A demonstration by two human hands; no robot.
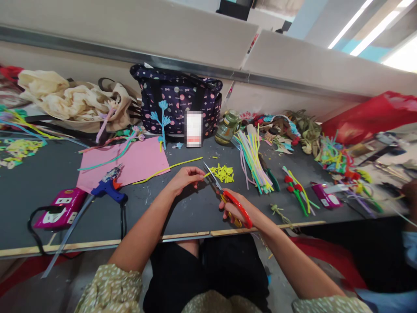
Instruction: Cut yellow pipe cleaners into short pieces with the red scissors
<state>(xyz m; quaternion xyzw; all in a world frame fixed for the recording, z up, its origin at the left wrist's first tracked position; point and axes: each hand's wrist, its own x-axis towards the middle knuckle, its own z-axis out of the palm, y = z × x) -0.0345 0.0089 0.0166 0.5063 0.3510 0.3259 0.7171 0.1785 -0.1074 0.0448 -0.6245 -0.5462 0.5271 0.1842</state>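
My left hand (186,180) pinches a thin yellow pipe cleaner, whose short end (207,174) pokes out between the thumb and finger. Red-handled scissors (237,207) are gripped in my right hand (235,208), blades pointing up and left, close to that end. Just beyond the blades lies a pile of short yellow pieces (223,173). Another long yellow pipe cleaner (167,168) stretches from near my left hand over the edge of a pink sheet (137,163).
A blue glue gun (109,187) and a magenta power box (63,208) sit at left. Behind stand a dotted bag (176,102), a phone (194,129) and a jar (226,127). Pastel pipe cleaners (256,161) lie right of the pile. Another person's hand (409,195) shows at far right.
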